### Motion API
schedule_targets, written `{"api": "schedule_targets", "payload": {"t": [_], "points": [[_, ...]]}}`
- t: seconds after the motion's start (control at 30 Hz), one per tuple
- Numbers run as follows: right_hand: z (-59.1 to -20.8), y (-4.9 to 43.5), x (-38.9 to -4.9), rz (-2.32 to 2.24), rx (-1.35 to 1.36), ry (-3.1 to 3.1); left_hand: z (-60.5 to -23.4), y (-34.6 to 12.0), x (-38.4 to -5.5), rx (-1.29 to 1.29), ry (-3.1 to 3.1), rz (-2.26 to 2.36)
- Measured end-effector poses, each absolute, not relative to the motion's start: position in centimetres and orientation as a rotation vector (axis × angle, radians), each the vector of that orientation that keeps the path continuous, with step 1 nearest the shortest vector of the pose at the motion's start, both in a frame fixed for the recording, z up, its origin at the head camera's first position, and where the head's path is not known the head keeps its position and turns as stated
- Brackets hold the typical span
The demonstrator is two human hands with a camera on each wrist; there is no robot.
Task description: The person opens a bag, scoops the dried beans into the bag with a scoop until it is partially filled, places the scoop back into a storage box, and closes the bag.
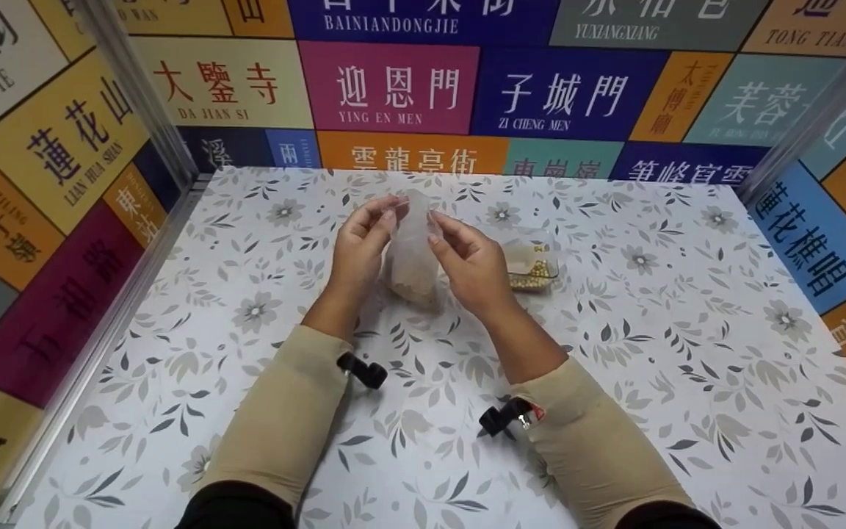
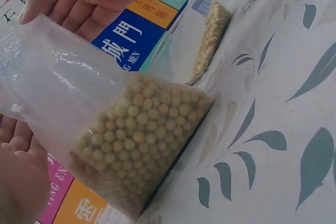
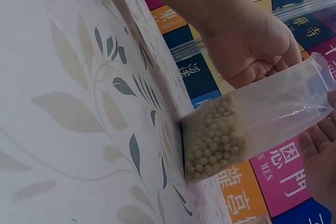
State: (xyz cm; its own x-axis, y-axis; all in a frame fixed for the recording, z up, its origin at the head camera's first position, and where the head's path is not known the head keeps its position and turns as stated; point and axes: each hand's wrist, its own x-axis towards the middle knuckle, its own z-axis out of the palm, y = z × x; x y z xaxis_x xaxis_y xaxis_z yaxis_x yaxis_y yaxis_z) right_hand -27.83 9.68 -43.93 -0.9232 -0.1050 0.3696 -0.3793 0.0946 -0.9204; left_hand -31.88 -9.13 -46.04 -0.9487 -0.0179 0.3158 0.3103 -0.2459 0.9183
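A clear plastic bag of round, pale yellow soybeans (image 1: 412, 268) stands upright on the table, beans settled in its lower part and its upper part clear and wrinkled. My left hand (image 1: 359, 239) pinches the bag's upper left side between thumb and fingers. On the opposite side, my right hand (image 1: 473, 264) pinches the upper edge with its thumb and fingertips. The left wrist view shows the beans (image 2: 142, 135) close up, with the bag's bottom on the tablecloth. From the right wrist view, the bag's top edge (image 3: 320, 66) stands up between both hands.
Behind my right hand lies a second clear package of yellow grains (image 1: 533, 275), partly hidden by that hand. A white tablecloth with grey leaves (image 1: 651, 330) covers the table. Colourful panels with lettering (image 1: 393, 88) rise along the back and both sides.
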Motion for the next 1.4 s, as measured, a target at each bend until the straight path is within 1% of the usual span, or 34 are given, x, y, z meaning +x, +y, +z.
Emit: {"api": "schedule_targets", "payload": {"t": [0.13,0.37,0.6,0.8,1.23,1.4], "points": [[-44.0,9.8,-27.9,1.876,0.429,-2.112,-46.2,-9.3,-32.1,-0.302,-1.76,-2.292],[-43.9,11.0,-29.0,2.0,0.3,-2.068,-46.2,-10.5,-32.2,-0.134,-1.81,-2.275],[-43.4,12.3,-29.4,2.004,0.208,-2.16,-46.2,-11.4,-32.1,-0.207,-1.844,-2.325],[-43.5,12.3,-29.6,1.998,0.228,-2.129,-46.3,-11.2,-32.0,-0.239,-1.817,-2.326],[-43.8,11.9,-29.5,2.023,0.13,-2.079,-46.6,-11.0,-32.2,-0.209,-1.808,-2.296],[-43.9,11.9,-29.6,2.04,0.131,-2.051,-46.6,-10.9,-32.2,-0.224,-1.785,-2.311]]}}
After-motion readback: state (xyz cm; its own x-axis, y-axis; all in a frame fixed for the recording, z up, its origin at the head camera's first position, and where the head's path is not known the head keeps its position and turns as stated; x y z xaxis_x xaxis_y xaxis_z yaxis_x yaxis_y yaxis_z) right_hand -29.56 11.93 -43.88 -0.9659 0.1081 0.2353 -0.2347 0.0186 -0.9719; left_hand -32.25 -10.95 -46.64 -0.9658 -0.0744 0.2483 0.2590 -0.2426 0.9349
